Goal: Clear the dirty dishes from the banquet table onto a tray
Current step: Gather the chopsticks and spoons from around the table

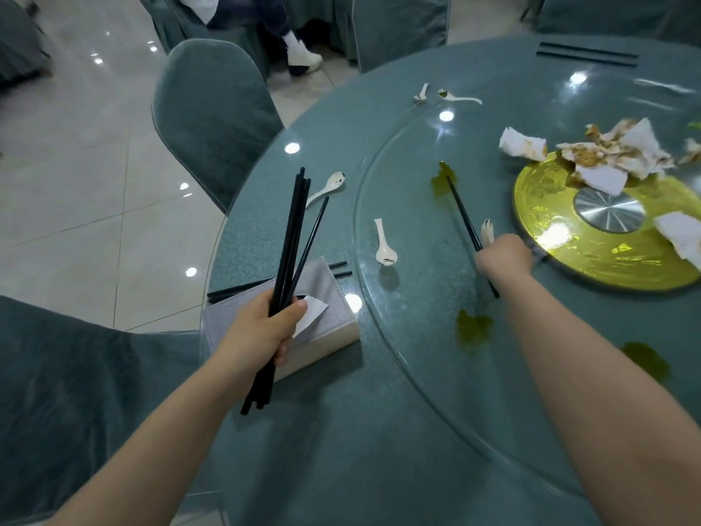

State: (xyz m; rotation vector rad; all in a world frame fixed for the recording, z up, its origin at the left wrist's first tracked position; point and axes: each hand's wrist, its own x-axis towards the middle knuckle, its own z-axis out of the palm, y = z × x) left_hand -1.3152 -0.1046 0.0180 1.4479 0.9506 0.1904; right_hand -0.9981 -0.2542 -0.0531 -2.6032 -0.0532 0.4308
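The left hand at lower centre grips a bundle of black chopsticks; the right hand, mid-right, closes on one more chopstick lying on the glass turntable. Much seems left: white spoons, a chopstick pair at upper right, soiled napkins. No tray is in view; green spills and a tissue box clutter the near edge

Single head-worn view, angled forward and down, close over round table
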